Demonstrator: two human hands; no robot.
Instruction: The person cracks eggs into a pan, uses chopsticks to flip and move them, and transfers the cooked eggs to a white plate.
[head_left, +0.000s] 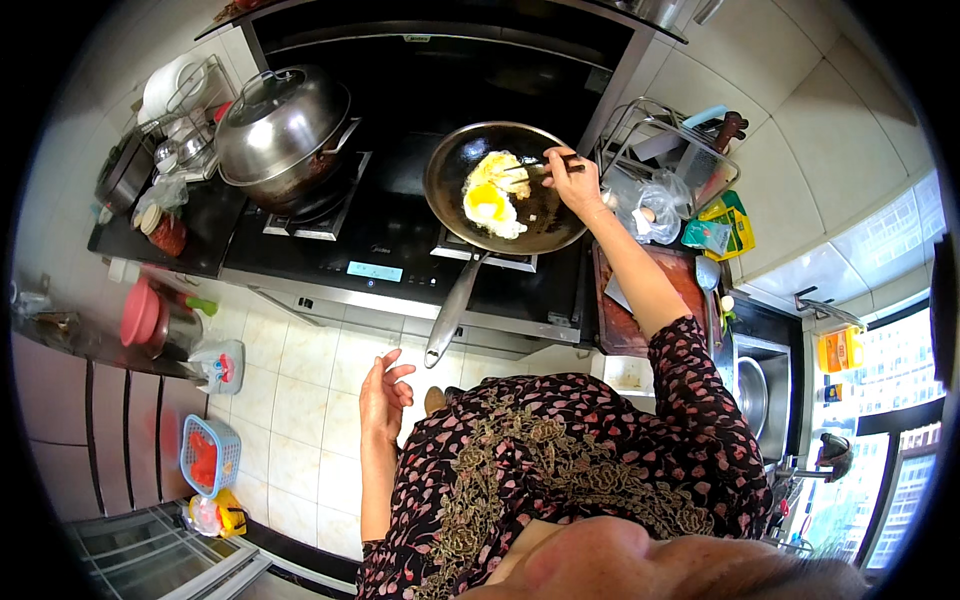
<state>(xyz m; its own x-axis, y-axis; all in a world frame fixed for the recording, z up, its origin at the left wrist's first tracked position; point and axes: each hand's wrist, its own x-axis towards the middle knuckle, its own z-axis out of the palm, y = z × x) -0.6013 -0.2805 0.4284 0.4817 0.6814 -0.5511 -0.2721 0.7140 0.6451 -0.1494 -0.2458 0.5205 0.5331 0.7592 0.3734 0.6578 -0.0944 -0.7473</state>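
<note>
My right hand (574, 182) holds a pair of dark chopsticks (559, 166) over the right side of a frying pan (555, 223). Their tips are at the upper part of a frying egg (489, 208), whose yellow yolk shows among set white. The pan sits on the right burner of a black gas stove (397, 184), with its metal handle (457, 307) pointing towards me. Below and left of the handle's end, my left hand (387, 394) is in the air, fingers apart and slightly curled, holding nothing.
A domed steel lid (274, 135) covers a wok on the left burner. Right of the stove lie a wooden cutting board (660, 262), a spatula (707, 277), a plastic bag (660, 202) and a rack (630, 127) with knives. A jar (163, 229) stands at the left. A sink (776, 375) is far right.
</note>
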